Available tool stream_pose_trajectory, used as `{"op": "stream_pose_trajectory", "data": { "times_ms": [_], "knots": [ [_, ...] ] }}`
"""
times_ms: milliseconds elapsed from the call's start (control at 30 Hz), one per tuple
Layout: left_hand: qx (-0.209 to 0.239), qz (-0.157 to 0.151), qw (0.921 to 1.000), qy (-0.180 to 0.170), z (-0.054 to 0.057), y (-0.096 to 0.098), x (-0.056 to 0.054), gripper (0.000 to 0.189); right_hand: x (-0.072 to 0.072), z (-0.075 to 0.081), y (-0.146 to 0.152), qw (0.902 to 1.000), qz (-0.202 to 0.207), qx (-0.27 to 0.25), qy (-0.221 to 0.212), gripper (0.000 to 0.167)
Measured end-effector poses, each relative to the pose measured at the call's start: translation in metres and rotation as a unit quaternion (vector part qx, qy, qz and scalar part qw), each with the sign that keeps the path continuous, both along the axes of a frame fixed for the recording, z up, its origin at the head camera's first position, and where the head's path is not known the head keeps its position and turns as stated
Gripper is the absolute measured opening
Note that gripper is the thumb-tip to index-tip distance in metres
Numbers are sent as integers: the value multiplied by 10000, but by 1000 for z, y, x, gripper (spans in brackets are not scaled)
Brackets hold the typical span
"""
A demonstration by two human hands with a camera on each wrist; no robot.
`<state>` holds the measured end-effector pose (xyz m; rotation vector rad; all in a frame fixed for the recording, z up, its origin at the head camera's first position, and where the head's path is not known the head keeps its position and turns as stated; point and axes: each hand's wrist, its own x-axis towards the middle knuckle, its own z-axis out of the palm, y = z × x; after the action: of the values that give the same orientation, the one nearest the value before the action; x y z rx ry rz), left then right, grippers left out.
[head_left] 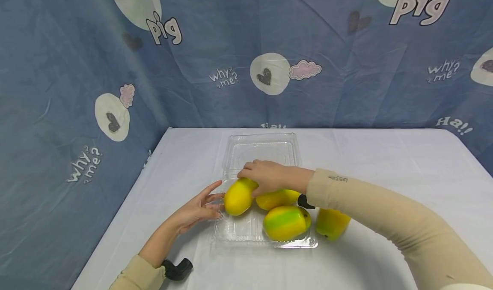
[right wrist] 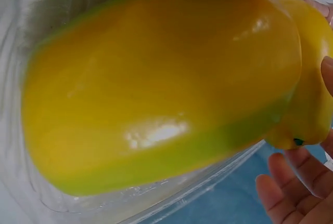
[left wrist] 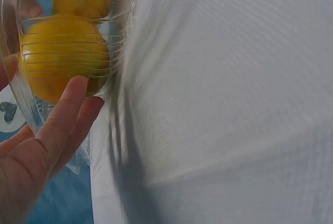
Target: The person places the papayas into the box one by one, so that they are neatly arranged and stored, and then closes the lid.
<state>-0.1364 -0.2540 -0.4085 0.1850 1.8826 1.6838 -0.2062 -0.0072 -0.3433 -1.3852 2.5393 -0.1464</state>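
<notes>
My right hand (head_left: 265, 176) reaches over a clear plastic clamshell container (head_left: 235, 234) and holds a yellow mango (head_left: 239, 197) at its left side. In the right wrist view, the fingers (right wrist: 302, 177) curve around this mango's end, beyond another large mango (right wrist: 156, 89). My left hand (head_left: 196, 208) is beside the container's left wall with fingers spread. Seen from the left wrist, its straight fingertips (left wrist: 78, 86) are at the ribbed wall, the yellow mango (left wrist: 65, 57) showing through. A yellow mango (head_left: 275, 200) and a green-striped one (head_left: 286, 223) lie in the container.
Another mango (head_left: 331, 224) sits on the white-covered table (head_left: 385, 161), right of the container and under my right sleeve. The container's lid (head_left: 262, 148) lies folded back. A patterned blue cloth (head_left: 215, 33) hangs behind the table. A black mount (head_left: 179, 269) is on my left wrist.
</notes>
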Motion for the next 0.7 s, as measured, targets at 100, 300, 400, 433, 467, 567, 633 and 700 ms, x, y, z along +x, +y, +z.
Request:
{"op": "stream_pose_trajectory", "data": {
  "times_ms": [100,300,400,433,467,567,633,700],
  "knots": [
    [-55,53,10000,-40,0,1,0,89,0,0,-1,10000,-83,48,18,54],
    [-61,60,9999,-53,-2,2,0,89,1,-2,-3,9999,-103,40,-40,52],
    [-20,17,10000,-33,-2,2,0,89,1,-2,-3,9999,-105,34,22,50],
    [-9,-2,10000,-20,-2,3,0,89,1,-1,-3,9999,-137,16,57,50],
    [-6,-21,10000,-5,-2,3,0,90,2,0,-3,9998,-172,3,103,49],
    [-13,-58,10000,36,-1,3,0,90,3,3,-2,9992,-315,-8,234,48],
    [-33,-68,10000,61,-1,3,0,89,5,3,-1,9988,-385,5,311,48],
    [-44,-67,9999,68,-1,3,0,89,7,3,-2,9986,-411,37,337,49]
  ]
}}
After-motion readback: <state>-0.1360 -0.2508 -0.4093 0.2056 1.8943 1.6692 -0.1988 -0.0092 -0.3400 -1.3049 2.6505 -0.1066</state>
